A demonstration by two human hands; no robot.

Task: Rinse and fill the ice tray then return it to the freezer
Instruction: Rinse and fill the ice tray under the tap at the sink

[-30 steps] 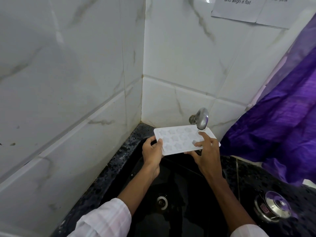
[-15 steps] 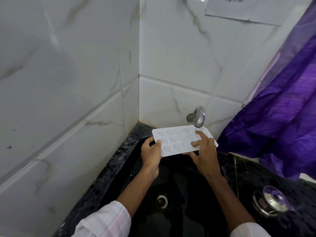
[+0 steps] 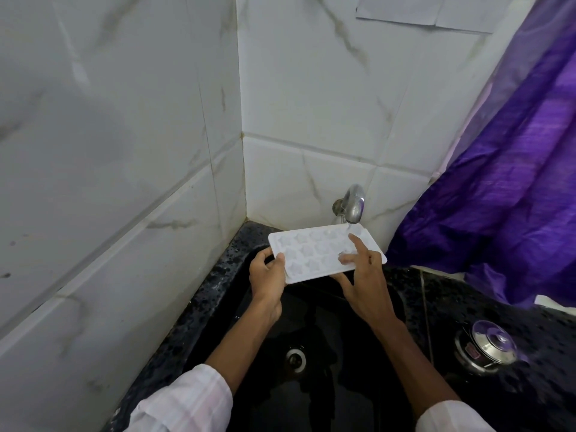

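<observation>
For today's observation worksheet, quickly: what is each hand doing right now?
Left hand: closed, gripping the left end of the ice tray.
Right hand: open, straight fingers pressing on the tray's top.

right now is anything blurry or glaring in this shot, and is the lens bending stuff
Head view: fingers of the right hand blur over the tray; the tap shows a bright glint; the black sink loses detail in shadow; the wide lens bows the wall tile lines.
</observation>
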